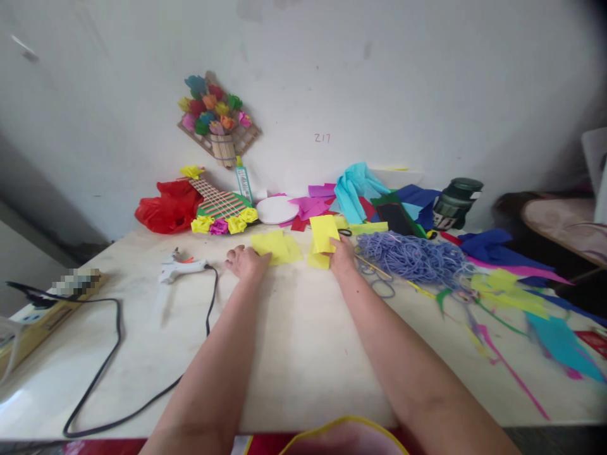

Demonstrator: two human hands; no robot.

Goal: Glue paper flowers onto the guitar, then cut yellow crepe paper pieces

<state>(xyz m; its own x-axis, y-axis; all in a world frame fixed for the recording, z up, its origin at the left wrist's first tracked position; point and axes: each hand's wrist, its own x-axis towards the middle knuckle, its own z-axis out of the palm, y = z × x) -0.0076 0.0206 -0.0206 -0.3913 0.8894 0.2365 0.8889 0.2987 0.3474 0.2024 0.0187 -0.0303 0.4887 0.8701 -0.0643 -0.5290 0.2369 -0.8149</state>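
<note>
My right hand (343, 256) pinches a small yellow sheet of crepe paper (324, 234) between thumb and fingers, raised a little off the table. Its lower part overlaps another yellow piece beneath. To the left, my left hand (246, 262) rests on the tabletop with its fingers apart. Its thumb side touches the edge of a flat stack of yellow paper pieces (277, 246). A black loop (345, 232) shows just behind my right hand; I cannot tell what it belongs to. A thin wooden stick (374, 264) lies beside that hand.
A white glue gun (183, 268) with a black cord lies left, near a power strip (57, 309). Tangled purple-blue cord (412, 256) and coloured paper scraps (564, 338) cover the right side. A stick-and-flower craft (220, 202), white disc (277, 210) and dark green jar (458, 203) stand behind.
</note>
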